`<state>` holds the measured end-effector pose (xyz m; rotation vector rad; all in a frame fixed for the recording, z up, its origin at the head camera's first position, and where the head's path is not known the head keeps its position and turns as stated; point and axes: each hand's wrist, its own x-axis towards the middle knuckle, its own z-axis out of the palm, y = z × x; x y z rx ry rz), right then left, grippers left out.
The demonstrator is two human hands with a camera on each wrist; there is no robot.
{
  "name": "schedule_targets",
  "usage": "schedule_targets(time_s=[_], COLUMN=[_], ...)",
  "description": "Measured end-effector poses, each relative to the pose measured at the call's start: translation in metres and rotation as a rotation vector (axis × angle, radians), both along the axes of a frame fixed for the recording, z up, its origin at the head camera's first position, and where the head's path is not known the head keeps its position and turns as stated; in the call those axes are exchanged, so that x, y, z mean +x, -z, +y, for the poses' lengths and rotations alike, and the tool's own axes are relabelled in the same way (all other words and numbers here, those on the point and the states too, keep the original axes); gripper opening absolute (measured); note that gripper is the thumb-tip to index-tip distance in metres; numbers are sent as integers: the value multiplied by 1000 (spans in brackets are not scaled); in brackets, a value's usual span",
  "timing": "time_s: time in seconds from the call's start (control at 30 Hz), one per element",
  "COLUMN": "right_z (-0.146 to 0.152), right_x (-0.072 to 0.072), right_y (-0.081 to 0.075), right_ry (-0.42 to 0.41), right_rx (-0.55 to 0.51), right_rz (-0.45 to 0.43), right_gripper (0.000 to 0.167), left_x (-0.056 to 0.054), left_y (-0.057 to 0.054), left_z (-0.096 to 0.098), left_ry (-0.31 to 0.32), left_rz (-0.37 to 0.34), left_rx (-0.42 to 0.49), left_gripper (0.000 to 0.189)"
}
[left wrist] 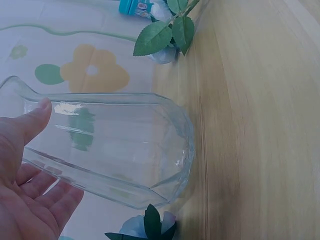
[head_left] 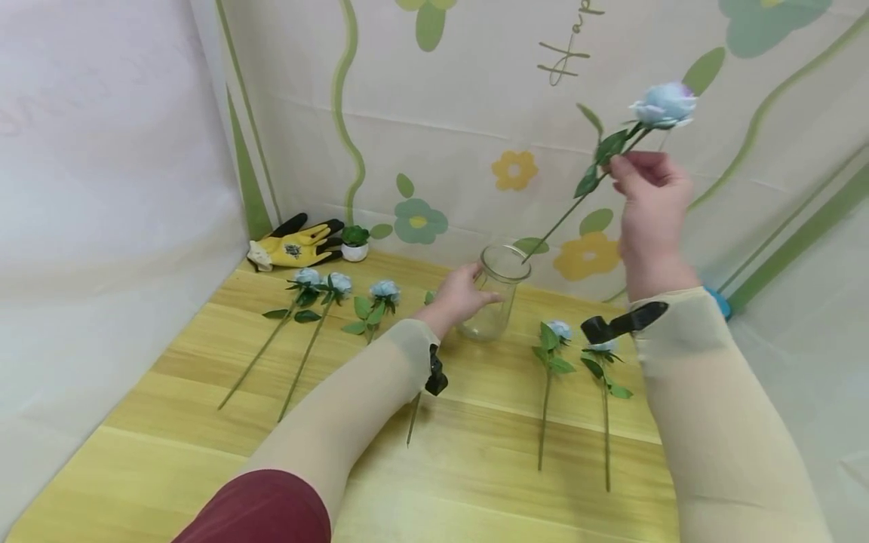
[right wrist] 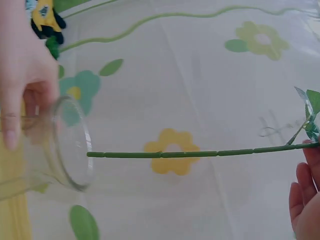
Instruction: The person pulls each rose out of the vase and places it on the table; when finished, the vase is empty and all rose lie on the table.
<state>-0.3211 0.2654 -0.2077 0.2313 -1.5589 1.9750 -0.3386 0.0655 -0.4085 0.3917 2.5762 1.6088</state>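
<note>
My left hand grips a clear glass vase near its neck, with the thumb on one side and the fingers on the other. The vase stands on the wooden table, its round mouth facing up. Above and to the right, my right hand pinches the stem of an artificial blue rose just below the bloom, by its leaves. The rose slants down to the left, and the lower end of its green stem is right at the vase's rim in the right wrist view.
More blue roses lie on the table: several left of the vase, such as one rose, and two on the right, including another rose. Yellow-black gloves and a small potted plant sit at the back left, before a flower-printed cloth.
</note>
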Motion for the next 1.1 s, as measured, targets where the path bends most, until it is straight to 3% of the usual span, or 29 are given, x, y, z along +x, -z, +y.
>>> schedule_targets(time_s=[0.23, 0.37, 0.5, 0.63, 0.83, 0.97, 1.1], right_z=[49, 84, 114, 138, 173, 195, 215], right_x=[23, 32, 41, 53, 65, 66, 62], right_y=[-23, -23, -15, 9, 58, 93, 136], right_ry=[-6, 46, 88, 97, 176, 150, 71], right_rx=[-118, -177, -181, -102, 86, 397, 696], right_rz=[-2, -100, -259, -403, -595, -801, -897], right_gripper=[21, 26, 32, 29, 20, 24, 19], left_x=[-1, -3, -3, -3, -1, -1, -1], left_y=[0, 0, 0, 2, 2, 0, 0], left_z=[-2, -2, -1, -1, -1, -1, -2], left_ry=[-1, 0, 2, 1, 0, -3, -6], left_rz=[9, 13, 26, 35, 35, 37, 44], left_rx=[-9, -20, -27, -35, -53, -56, -56], left_gripper=[87, 88, 87, 86, 88, 88, 88])
